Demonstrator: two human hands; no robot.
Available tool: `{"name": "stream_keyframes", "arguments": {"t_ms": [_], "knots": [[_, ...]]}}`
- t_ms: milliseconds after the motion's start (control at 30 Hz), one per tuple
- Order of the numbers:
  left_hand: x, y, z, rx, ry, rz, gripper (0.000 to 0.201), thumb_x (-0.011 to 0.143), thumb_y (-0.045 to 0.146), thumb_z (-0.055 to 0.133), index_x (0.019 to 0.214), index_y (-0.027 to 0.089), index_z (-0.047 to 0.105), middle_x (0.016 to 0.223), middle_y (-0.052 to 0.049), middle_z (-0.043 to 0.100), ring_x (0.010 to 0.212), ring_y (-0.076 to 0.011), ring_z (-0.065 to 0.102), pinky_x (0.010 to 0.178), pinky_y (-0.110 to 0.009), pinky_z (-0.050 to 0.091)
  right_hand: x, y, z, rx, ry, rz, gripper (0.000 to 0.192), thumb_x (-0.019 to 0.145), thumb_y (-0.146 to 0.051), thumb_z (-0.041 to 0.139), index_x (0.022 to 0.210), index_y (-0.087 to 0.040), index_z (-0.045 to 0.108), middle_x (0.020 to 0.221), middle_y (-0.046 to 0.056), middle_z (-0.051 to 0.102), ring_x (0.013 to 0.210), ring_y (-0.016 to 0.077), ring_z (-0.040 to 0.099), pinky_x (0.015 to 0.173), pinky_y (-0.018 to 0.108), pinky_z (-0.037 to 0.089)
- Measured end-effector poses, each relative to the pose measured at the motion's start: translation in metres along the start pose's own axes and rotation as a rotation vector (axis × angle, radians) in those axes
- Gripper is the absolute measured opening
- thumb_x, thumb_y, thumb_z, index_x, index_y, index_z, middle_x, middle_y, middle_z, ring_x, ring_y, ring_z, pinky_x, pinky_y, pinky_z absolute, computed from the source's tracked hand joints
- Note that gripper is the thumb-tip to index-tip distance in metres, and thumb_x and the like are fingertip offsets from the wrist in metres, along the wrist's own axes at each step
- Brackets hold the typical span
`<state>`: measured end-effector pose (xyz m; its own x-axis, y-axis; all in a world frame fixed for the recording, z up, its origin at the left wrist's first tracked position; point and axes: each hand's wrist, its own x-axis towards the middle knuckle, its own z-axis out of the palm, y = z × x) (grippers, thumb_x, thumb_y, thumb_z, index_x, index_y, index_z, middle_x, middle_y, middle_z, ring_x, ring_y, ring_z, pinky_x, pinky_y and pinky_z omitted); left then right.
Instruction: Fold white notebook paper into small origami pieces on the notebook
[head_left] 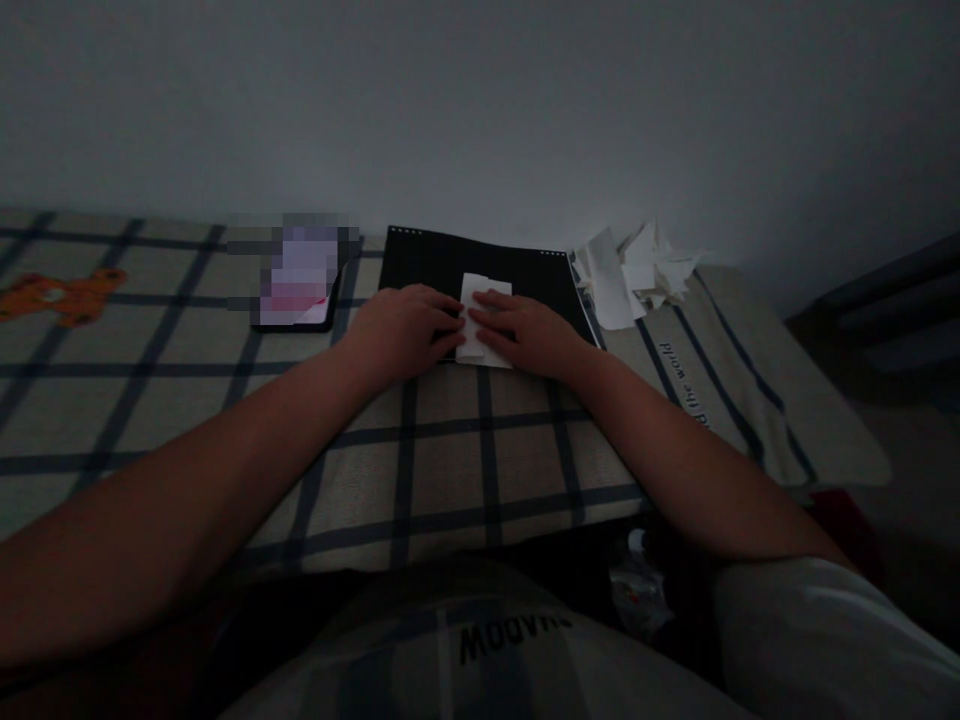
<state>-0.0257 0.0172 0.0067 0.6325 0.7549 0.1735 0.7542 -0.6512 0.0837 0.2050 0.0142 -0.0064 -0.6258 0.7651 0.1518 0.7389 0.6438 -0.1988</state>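
Observation:
A folded strip of white paper [489, 284] lies on a black pad or folder [431, 258] with small white marks along its far edge. My right hand [532, 332] rests on the paper, fingers stretched out and slightly apart. From the other side, the fingertips of my left hand [409, 330] touch the paper's left edge, and that hand lies low over the pad with its fingers extended. Neither hand grips anything. Part of the paper is hidden under my right fingers.
A checked cloth [442, 470] covers the table, which meets a pale wall [480, 120]. Left of the pad lies a phone [300, 275] with its screen lit. Farther left is an orange cutout shape [75, 298]. White paper scraps [637, 265] are heaped at the right.

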Motion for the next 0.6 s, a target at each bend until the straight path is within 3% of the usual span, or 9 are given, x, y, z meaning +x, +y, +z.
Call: {"name": "stream_keyframes", "arguments": {"t_ms": [300,600], "knots": [[-0.005,0.006,0.001,0.047,0.008,-0.003,0.039,0.101,0.046,0.053,0.12,0.024,0.079,0.137,-0.006,0.072,0.127,-0.0296,0.065,0.097,-0.042,0.051,-0.001,0.001,-0.001,0.018,-0.021,-0.023,0.049,0.104,-0.032,0.05,0.148,-0.012,0.06,0.162,0.017,0.049,0.151,0.0294,0.047,0.124,0.048,0.038],[-0.008,0.015,0.002,0.069,-0.003,-0.013,0.045,0.102,0.051,0.049,0.119,0.02,0.077,0.139,-0.009,0.07,0.129,-0.0309,0.061,0.101,-0.043,0.047,-0.001,0.003,0.002,0.024,-0.021,-0.005,0.049,0.104,-0.034,0.05,0.15,-0.018,0.058,0.164,0.013,0.047,0.151,0.0296,0.045,0.123,0.052,0.038]]}}
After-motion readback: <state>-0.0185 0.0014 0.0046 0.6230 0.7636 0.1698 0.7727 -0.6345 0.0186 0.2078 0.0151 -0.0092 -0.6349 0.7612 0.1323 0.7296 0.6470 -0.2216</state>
